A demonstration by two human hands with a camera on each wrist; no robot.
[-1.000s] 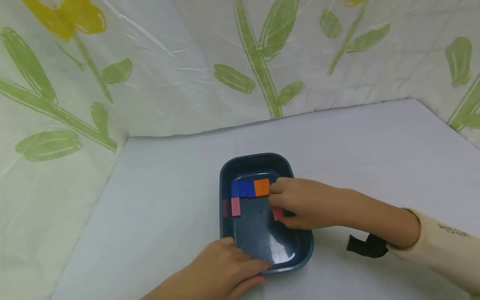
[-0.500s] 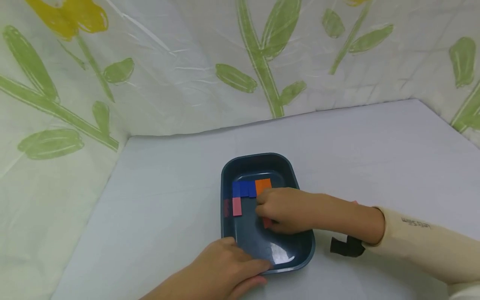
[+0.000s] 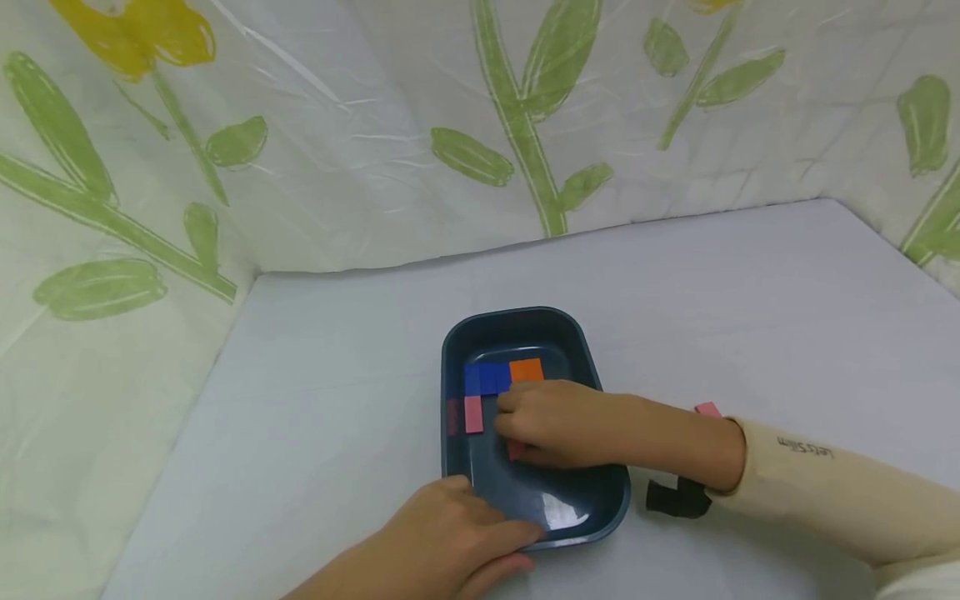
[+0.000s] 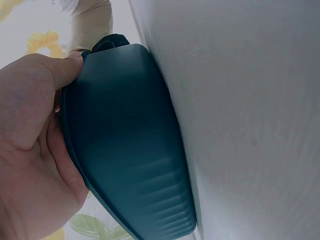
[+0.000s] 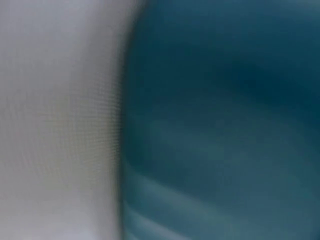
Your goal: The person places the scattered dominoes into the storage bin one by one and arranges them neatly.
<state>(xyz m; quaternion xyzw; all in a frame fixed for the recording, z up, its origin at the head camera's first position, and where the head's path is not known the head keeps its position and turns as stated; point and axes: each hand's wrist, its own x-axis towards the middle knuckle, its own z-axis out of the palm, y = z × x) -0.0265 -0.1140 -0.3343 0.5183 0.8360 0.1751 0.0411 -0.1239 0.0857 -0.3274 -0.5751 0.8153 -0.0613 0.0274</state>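
Note:
A dark blue tray [image 3: 457,333] sits on the white table. Inside it lie a blue tile [image 3: 486,378], an orange tile [image 3: 526,369] and a pink tile [image 3: 473,414], set edge to edge. My right hand [image 3: 543,421] reaches into the tray and pinches a red tile [image 3: 517,451] against the tray floor, just right of the pink tile. My left hand [image 3: 450,533] grips the tray's near rim; the left wrist view shows the thumb [image 4: 65,67] on the rim and the tray wall [image 4: 125,145]. The right wrist view is a blur of tray wall [image 5: 225,125] and table.
A pink tile [image 3: 707,409] lies on the table behind my right wrist, beside a black wrist strap [image 3: 671,497]. A plastic sheet printed with green leaves [image 3: 517,108] walls the table at the back and left. The table [image 3: 315,400] spreads to the left and right of the tray.
My right hand has slid leftward across the tray with the red tile, from near the right wall toward the pink tile. The left hand has stayed on the rim.

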